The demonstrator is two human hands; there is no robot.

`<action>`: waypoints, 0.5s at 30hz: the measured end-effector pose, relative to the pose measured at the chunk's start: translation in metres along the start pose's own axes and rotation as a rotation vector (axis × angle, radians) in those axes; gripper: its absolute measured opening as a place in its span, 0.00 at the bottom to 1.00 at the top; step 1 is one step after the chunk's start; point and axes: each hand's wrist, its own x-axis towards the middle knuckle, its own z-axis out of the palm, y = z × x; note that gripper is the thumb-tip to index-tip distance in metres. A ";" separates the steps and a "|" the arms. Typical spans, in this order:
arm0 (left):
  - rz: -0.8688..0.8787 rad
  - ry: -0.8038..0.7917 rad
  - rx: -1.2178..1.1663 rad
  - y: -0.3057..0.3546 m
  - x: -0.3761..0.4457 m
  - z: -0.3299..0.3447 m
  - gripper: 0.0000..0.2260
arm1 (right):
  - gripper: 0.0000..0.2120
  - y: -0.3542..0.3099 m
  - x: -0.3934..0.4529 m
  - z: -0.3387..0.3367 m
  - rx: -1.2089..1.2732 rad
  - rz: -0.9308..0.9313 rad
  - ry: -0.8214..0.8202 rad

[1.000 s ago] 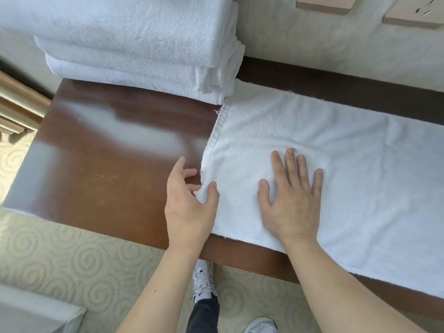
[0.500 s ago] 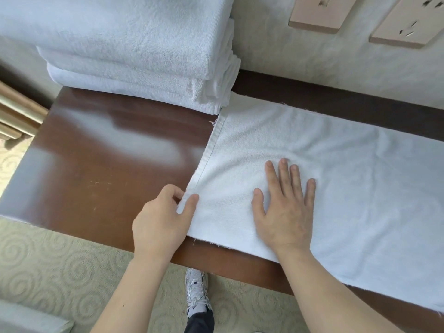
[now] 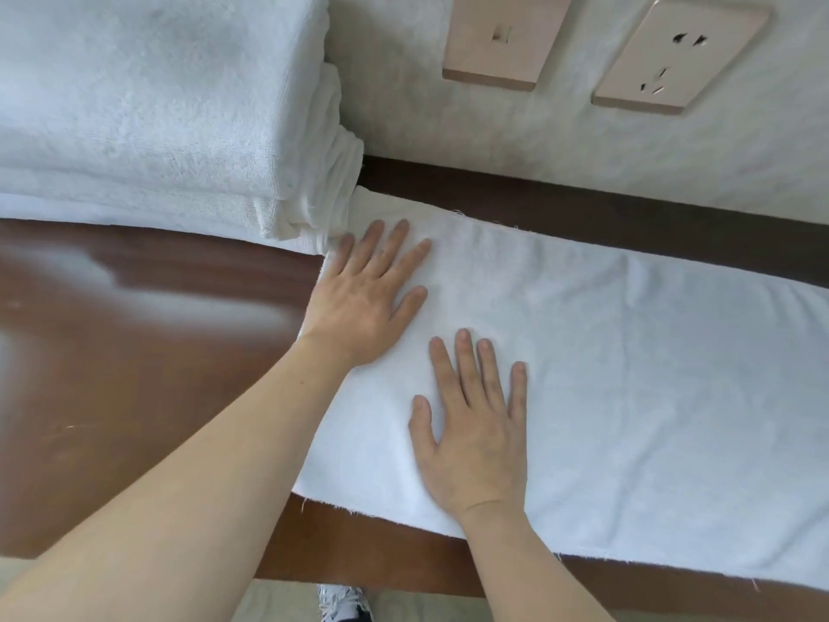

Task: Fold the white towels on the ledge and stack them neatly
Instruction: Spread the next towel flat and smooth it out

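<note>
A long white towel (image 3: 628,379) lies flat along the brown wooden ledge (image 3: 134,361) and runs off to the right. My left hand (image 3: 363,298) rests palm down, fingers spread, on the towel's far left corner, next to a stack of folded white towels (image 3: 157,119). My right hand (image 3: 475,419) presses flat on the towel nearer the front edge, fingers apart. Neither hand grips the cloth. The stack stands at the ledge's back left and touches the flat towel's corner.
The wall (image 3: 493,141) rises just behind the ledge with two beige socket plates, one (image 3: 502,38) and another (image 3: 677,56). Patterned carpet and a shoe (image 3: 343,603) show below the ledge's front edge.
My left hand let go of the towel's near left edge and moved up to lie flat on its far left corner. The right hand stayed pressed down. The view has moved closer to the ledge.
</note>
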 end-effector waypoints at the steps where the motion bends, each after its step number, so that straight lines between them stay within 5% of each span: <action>1: -0.050 -0.001 -0.008 -0.003 0.007 -0.002 0.27 | 0.30 0.000 0.000 0.000 -0.004 0.002 -0.004; 3: -0.087 0.017 -0.053 0.003 0.014 -0.005 0.28 | 0.31 0.000 0.000 -0.001 -0.002 0.003 -0.015; 8: 0.280 -0.034 -0.021 0.034 0.021 -0.001 0.28 | 0.30 -0.001 0.001 -0.005 0.016 0.003 -0.029; 15: 0.084 -0.055 0.036 0.019 0.052 -0.009 0.28 | 0.32 -0.002 0.000 -0.009 0.074 -0.001 -0.001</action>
